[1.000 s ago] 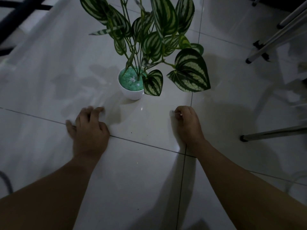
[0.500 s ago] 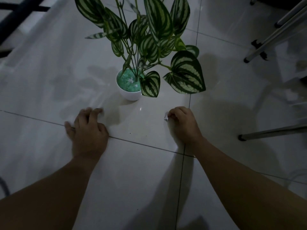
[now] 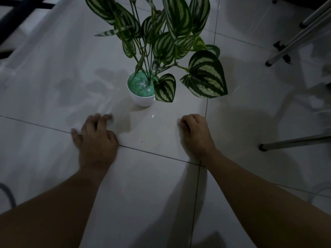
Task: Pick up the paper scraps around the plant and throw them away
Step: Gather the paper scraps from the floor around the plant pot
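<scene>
A plant with striped green leaves [image 3: 204, 76] stands in a small white pot [image 3: 143, 100] on the pale tiled floor. Small white paper scraps [image 3: 143, 84] lie on the green gravel in the pot. My left hand [image 3: 96, 138] rests palm down on the tile, left of and in front of the pot, with its fingers bent and its thumb spread; what lies under the fingers is hidden. To the right of and in front of the pot, my right hand [image 3: 195, 133] is curled on the floor, its fingertips pinched on a small white paper scrap [image 3: 178, 120].
Metal stand legs [image 3: 293, 142] reach in from the right, with more tubes [image 3: 295, 38] at the upper right. A dark furniture frame [image 3: 16, 13] crosses the top left corner. A thin cable [image 3: 7, 194] loops at the lower left edge.
My right hand has slid slightly left and its fingers have closed on a white scrap. My left hand has stayed almost in place, fingers still bent on the tile.
</scene>
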